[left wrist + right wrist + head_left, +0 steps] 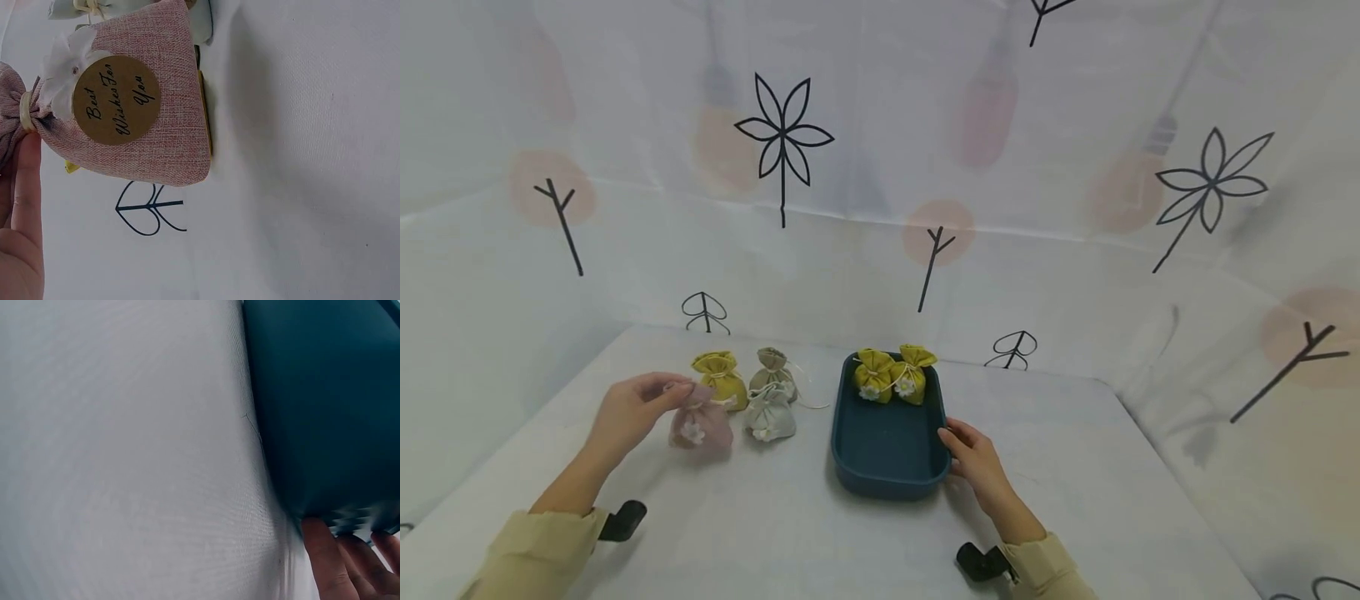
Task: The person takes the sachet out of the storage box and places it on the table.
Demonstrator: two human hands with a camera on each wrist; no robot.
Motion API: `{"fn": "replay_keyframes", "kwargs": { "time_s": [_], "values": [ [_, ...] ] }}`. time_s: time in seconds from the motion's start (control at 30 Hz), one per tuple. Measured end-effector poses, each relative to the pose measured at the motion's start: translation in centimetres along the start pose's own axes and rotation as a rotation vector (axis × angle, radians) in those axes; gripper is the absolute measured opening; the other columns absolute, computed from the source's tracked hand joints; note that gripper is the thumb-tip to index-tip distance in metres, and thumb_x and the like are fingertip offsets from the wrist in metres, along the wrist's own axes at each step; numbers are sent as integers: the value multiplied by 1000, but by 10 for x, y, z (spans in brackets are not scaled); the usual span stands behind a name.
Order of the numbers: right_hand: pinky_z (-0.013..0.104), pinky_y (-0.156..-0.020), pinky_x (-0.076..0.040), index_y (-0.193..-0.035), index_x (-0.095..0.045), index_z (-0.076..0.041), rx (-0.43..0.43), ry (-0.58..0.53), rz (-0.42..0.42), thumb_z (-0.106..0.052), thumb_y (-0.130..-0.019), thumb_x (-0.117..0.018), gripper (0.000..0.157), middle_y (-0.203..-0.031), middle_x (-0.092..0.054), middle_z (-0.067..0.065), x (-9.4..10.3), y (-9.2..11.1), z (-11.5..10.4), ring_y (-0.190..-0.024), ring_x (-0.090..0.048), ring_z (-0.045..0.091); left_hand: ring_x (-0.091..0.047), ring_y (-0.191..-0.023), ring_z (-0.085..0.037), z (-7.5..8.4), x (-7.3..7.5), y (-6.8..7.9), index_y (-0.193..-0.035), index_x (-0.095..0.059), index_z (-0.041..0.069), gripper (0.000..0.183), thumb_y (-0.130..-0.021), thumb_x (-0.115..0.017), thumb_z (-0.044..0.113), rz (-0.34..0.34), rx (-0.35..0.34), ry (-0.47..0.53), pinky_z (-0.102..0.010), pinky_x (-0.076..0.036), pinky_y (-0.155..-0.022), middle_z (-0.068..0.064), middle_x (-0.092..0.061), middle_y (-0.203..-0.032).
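My left hand [636,412] pinches a pink drawstring pouch [707,425] by its gathered neck. In the left wrist view this pink pouch [169,119] carries a white flower and a round brown "Best Wishes For You" label. My right hand [981,467] grips the right side of a dark teal tray [891,483], thumb at the rim. The right wrist view shows fingers [325,556] against the tray's outer wall. Two yellow pouches [873,375] [912,375] with white flowers sit side by side at the tray's far end.
Beside the pink pouch stand another yellow pouch [721,379], a beige pouch [772,368] and a pale grey-white pouch [770,414]. A thin cord loops out to their right. The white table [737,525] meets a patterned cloth backdrop [850,275].
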State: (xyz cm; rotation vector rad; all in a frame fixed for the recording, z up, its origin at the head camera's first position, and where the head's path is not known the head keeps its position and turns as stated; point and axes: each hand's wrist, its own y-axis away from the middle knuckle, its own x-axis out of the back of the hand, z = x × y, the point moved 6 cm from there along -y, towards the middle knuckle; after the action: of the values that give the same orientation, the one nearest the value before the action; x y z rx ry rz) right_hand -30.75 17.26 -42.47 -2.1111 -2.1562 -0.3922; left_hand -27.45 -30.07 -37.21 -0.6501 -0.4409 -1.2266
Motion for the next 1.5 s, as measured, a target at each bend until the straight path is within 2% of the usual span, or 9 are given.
{"fn": "replay_keyframes", "kwargs": {
  "time_s": [0.1,0.2,0.3,0.43,0.63,0.87,1.2,1.5],
  "values": [
    [40,-81,-51,-136,-42,1,4,1,7,-27,-96,-53,50,-133,-46,24,1,0,-1,-114,-50,36,-55,-105,-28,-9,-5,-10,-109,-65,15,56,-81,-56,63,14,7,-6,-51,-50,-69,-9,-62,-114],
    [40,-81,-51,-135,-43,2,9,4,12,-29,-96,-52,51,-133,-46,24,2,0,-1,-114,-50,36,-53,-108,-37,-3,-5,-13,-114,-63,8,61,-83,-57,60,-4,-8,23,-55,-46,-78,-18,-59,-119],
    [40,-81,-51,-135,-43,1,5,0,11,-28,-96,-53,50,-132,-46,24,1,0,-1,-114,-51,35,-53,-108,-35,-2,-8,-17,-113,-63,8,60,-83,-56,60,-4,7,29,-55,-47,-76,-18,-59,-119],
    [40,-81,-51,-135,-43,1,6,-2,8,-26,-96,-53,49,-132,-47,24,0,1,-1,-114,-51,35,-54,-106,-33,3,-11,-17,-110,-64,8,55,-85,-57,57,4,9,38,-55,-47,-74,-16,-60,-117],
    [40,-81,-51,-135,-43,2,12,0,2,-27,-96,-53,50,-132,-46,24,0,2,-1,-114,-50,35,-51,-110,-41,19,-13,-8,-115,-59,-2,59,-88,-57,51,-18,-1,76,-53,-42,-89,-26,-55,-121],
    [40,-81,-51,-136,-42,1,12,-3,-4,-27,-96,-53,51,-133,-46,24,0,2,-1,-115,-50,35,-47,-117,-41,17,-17,-6,-122,-56,-2,64,-87,-57,52,-47,38,95,-53,-39,-93,-26,-51,-127],
    [39,-80,-51,-135,-43,1,25,-14,-8,-26,-96,-53,49,-132,-47,24,0,1,0,-114,-51,35,-49,-114,-40,22,-8,0,-124,-56,0,67,-85,-60,54,-28,35,63,-53,-41,-91,-24,-54,-125],
    [39,-80,-51,-135,-43,1,26,-16,-2,-26,-96,-53,49,-132,-46,24,-1,1,0,-114,-51,35,-47,-117,-38,20,7,2,-126,-56,5,68,-82,-60,57,-12,89,77,-55,-41,-89,-19,-53,-128]
  ]
}}
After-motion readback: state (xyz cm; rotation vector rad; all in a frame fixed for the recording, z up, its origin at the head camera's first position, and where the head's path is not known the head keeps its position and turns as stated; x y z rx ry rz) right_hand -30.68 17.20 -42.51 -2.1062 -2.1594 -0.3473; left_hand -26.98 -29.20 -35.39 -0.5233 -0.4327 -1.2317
